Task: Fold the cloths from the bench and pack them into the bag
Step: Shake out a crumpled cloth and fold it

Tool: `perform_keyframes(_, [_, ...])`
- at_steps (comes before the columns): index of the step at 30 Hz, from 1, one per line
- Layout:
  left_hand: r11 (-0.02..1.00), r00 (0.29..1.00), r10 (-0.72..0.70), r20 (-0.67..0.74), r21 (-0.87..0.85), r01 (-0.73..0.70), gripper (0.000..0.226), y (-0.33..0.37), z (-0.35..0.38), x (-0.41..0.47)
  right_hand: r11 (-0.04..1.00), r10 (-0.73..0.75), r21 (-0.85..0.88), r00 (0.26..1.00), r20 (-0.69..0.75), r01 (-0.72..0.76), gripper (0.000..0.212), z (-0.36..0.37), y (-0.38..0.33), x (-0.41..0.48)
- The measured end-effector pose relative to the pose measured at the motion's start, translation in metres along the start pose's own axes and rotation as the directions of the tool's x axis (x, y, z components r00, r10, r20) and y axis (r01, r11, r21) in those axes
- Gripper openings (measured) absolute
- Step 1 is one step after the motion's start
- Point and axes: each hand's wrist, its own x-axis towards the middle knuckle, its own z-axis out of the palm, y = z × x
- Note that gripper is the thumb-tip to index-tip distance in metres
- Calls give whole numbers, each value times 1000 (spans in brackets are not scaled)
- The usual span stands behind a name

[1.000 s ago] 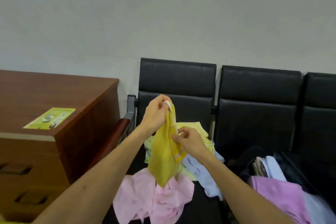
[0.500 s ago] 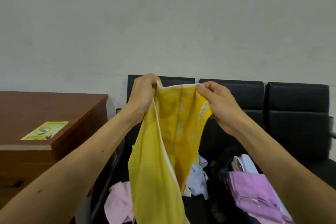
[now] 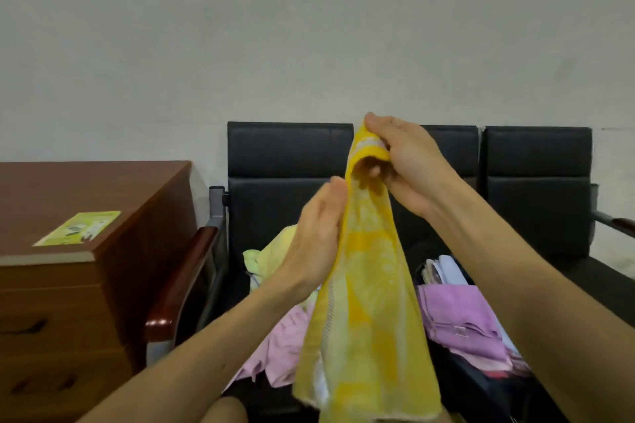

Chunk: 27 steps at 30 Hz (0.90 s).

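Note:
A yellow cloth hangs in front of me over the black bench. My right hand grips its top edge, with the fingers curled into the fold. Lower down, my left hand lies flat with straight fingers against the cloth's left side. Behind the cloth, loose cloths lie on the left seat: a pale yellow one and a pink one. On the middle seat sits a dark bag holding folded purple cloths and other folded pieces.
A brown wooden desk with drawers stands at the left, with a green leaflet on its top. The bench's wooden armrest lies between desk and seat. A plain wall is behind.
The cloth was spread wide between both hands; now its top corners are together in my right hand, and my left hand has dropped down along the cloth's left side.

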Motion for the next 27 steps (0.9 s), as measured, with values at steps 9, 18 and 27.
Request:
perform_keyframes(9, [980,992,30,-120,198,-5,12,-22,-21,4,832,-338,-506,931,-137,228,27,-28,25,-1])
perform_keyframes(18, [957,996,78,49,277,-89,16,2,-25,23,637,-101,-688,922,374,349,72,-31,70,-38])
perform_keyframes(27, [916,917,-237,321,389,100,20,-3,-62,25,767,-149,-598,971,187,233,19,-62,67,-29])
